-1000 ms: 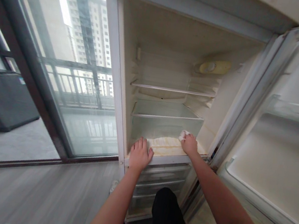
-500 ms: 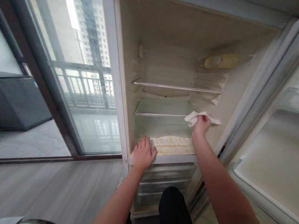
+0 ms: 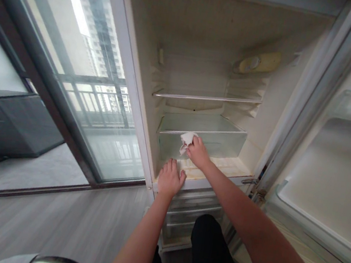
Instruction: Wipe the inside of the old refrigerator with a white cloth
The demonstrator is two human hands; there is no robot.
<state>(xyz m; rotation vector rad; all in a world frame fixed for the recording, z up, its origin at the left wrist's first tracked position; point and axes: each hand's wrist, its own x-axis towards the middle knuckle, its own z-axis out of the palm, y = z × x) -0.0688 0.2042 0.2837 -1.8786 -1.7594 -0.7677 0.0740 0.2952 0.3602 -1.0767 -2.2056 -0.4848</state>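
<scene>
A white cloth (image 3: pixel 187 140) is pinched in my right hand (image 3: pixel 199 153), in front of the clear crisper drawer (image 3: pixel 222 145) low in the open fridge (image 3: pixel 197 73). Whether the cloth touches the drawer front, I cannot tell. My left hand (image 3: pixel 170 178) lies flat, fingers apart, on the front left edge of the compartment floor. Yellowish stains mark that floor (image 3: pixel 229 166) around and beyond my right wrist. Above the drawer a glass shelf (image 3: pixel 207 97) spans the compartment.
The fridge door (image 3: pixel 334 173) stands open at the right, with clear door bins. A yellowed lamp cover (image 3: pixel 260 63) sits on the upper right inner wall. Freezer drawers (image 3: pixel 194 215) are below, in front of my knees. At the left is a sliding glass door (image 3: pixel 102 138).
My right hand has moved left with the cloth, from the right inner wall to the middle of the drawer front. My left hand has stayed in place. The view has shifted slightly.
</scene>
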